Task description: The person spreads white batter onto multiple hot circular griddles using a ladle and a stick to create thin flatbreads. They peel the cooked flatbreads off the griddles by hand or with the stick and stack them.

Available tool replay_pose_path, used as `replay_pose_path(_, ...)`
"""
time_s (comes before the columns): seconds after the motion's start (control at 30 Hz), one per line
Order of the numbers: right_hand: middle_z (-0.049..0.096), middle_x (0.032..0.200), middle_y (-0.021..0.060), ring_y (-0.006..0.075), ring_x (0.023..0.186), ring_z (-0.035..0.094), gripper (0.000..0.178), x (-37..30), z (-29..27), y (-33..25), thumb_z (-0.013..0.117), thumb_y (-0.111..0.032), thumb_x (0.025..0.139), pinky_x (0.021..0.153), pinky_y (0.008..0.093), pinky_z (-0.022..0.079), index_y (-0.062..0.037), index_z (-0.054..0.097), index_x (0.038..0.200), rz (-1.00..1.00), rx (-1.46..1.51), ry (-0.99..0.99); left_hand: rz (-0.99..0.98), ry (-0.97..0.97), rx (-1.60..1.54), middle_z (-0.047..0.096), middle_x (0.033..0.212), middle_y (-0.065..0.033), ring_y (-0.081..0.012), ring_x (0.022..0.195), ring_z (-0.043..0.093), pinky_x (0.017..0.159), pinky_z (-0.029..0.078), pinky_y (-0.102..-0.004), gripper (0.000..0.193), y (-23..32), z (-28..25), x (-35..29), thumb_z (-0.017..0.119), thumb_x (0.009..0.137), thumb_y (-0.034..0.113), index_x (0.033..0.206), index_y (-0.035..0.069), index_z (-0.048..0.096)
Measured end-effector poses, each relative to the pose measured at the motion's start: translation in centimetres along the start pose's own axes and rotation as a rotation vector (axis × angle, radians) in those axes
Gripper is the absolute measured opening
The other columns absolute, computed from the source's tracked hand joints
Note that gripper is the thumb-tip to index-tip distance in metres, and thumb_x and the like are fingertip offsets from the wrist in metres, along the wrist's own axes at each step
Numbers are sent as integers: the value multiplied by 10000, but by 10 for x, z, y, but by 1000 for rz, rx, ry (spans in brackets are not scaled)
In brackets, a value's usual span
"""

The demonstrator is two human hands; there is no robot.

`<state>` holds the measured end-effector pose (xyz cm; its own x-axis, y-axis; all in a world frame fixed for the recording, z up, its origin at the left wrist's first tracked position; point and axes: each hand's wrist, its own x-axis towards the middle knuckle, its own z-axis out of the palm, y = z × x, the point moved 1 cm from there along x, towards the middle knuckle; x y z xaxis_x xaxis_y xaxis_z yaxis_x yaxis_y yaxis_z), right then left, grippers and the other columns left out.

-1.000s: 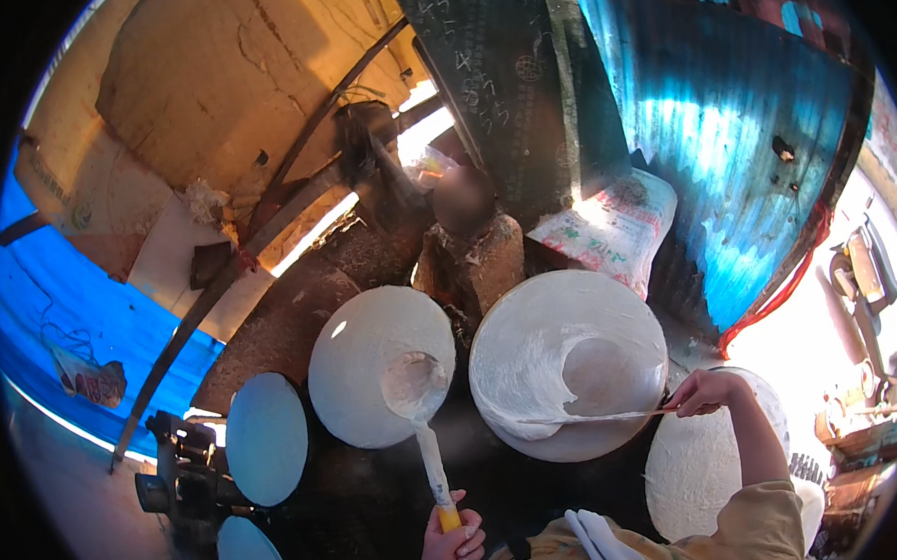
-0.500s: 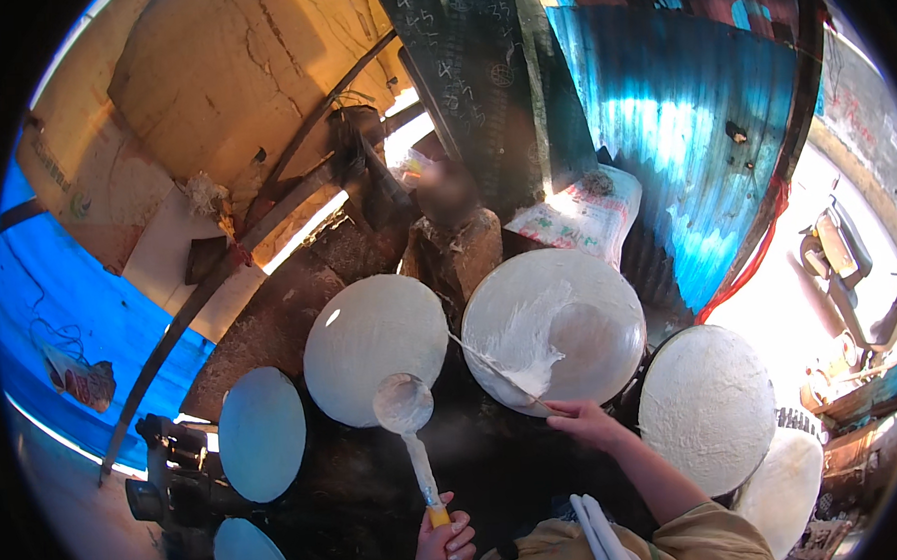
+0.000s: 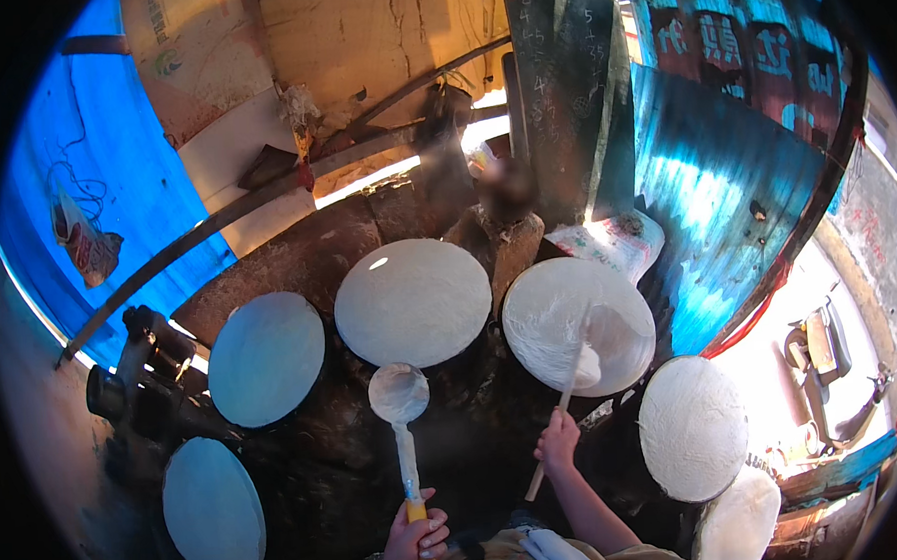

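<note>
In my left hand (image 3: 414,540), closed around its yellow handle, is a long-handled ladle (image 3: 398,393). Its round bowl is coated in white and hangs over the dark space in front of the middle griddle. My right hand (image 3: 556,443) grips a thin wooden stick (image 3: 566,403) whose far end reaches onto the right griddle (image 3: 631,344). White batter (image 3: 541,326) covers that griddle's left part, with a thick lump (image 3: 586,367) by the stick's end. The griddle's right part shows a thinner, greyer patch. The stick's tip is hard to make out against the batter.
More round, white-covered discs surround me: a middle one (image 3: 413,304), a left one (image 3: 268,360), a near-left one (image 3: 214,512) and a right one (image 3: 693,428). A post with a dark, blurred top (image 3: 512,239) rises behind. Blue corrugated sheeting (image 3: 724,178) stands at the back right.
My view has turned, shifting the scene. My right hand has gone from holding the stick slanted to the left to gripping it more upright. Batter now lies wider across the right griddle.
</note>
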<state>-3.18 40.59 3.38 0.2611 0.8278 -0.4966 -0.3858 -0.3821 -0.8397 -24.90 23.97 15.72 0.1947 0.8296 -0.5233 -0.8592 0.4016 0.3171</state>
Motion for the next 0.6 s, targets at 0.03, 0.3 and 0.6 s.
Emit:
replay_pose_path(0.03,327,503,-32,71,335,321,143,10,15,16,428,-276,925,293,228,272,-146,448,871,-120,-159,16,-20,-18,33,432,778,-61,-59,498,373,423,351,-172,451,-1,4,3,434,826,-48,1235,136,393)
replay_pose_path(0.3,321,491,-39,70,337,315,139,4,-40,21,418,-285,929,297,226,284,-170,495,917,38,-269,-6,1,3,107,426,802,-30,-45,521,376,394,328,-151,472,3,2,0,437,844,-40,1270,157,383)
replay_pose_path(0.6,568,661,166,313,592,590,182,-16,-68,-1,489,-180,874,572,367,482,-55,579,972,-629,-736,56,-96,17,18,390,757,-5,-45,513,361,397,333,-149,433,-3,22,34,424,869,6,1260,191,401)
